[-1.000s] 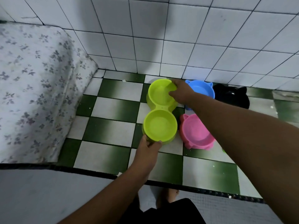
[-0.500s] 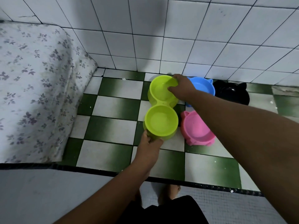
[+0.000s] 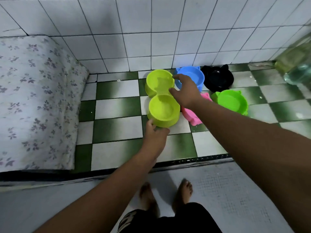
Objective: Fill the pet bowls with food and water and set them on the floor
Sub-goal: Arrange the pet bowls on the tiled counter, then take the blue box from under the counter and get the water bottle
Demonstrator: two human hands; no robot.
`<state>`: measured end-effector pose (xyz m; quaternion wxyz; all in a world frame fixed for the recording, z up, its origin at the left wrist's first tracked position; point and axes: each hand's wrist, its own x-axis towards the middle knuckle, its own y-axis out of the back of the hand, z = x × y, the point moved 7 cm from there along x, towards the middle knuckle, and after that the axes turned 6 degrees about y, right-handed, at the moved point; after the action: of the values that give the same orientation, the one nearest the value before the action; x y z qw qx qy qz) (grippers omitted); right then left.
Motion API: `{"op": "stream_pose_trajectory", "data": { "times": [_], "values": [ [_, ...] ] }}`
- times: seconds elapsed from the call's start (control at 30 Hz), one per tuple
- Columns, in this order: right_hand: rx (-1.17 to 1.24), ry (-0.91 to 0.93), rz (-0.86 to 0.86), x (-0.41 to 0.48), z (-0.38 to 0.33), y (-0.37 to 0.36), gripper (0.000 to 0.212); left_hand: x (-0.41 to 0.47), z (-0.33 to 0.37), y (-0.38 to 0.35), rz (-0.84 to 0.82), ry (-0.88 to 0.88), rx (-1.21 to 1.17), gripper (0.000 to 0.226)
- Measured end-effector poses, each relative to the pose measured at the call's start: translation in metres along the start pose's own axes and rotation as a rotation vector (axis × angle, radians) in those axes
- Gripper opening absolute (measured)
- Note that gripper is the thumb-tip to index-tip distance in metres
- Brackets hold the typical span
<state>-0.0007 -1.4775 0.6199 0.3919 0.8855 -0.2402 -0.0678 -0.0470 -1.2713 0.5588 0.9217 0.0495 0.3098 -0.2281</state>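
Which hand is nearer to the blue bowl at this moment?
Right. The right hand is over the blue bowl, overlapping its near-left rim in this view, fingers spread. The left hand is farther off, at the near end of the yellow-green double bowl.

The right forearm covered most of the pink bowl (image 3: 193, 116), leaving only its near edge and a far corner showing. Under the right hand (image 3: 186, 92), the near rim of the blue bowl (image 3: 191, 76) was lost. The left hand (image 3: 155, 137) hid the near wall of the yellow-green double bowl (image 3: 161, 98). Far beyond the right hand, a clear container (image 3: 297, 64) was blurred and cut by the picture's edge; its contents could not be told. Whether any bowl held water could not be told.
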Motion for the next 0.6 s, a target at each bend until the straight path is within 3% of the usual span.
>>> {"op": "stream_pose_trajectory", "data": {
  "times": [0.27,0.47,0.6],
  "values": [
    [0.053,0.048,0.034,-0.119,0.003,0.002,0.048,-0.035,-0.038,0.015,0.098,0.015,0.098,0.067],
    [0.112,0.098,0.005,-0.21,0.018,-0.006,0.045,-0.087,-0.088,0.028,0.183,-0.036,0.184,0.039],
    [0.126,-0.021,-0.006,-0.278,0.049,-0.021,0.036,-0.11,-0.13,0.041,0.183,-0.038,0.319,0.015]
  ]
}}
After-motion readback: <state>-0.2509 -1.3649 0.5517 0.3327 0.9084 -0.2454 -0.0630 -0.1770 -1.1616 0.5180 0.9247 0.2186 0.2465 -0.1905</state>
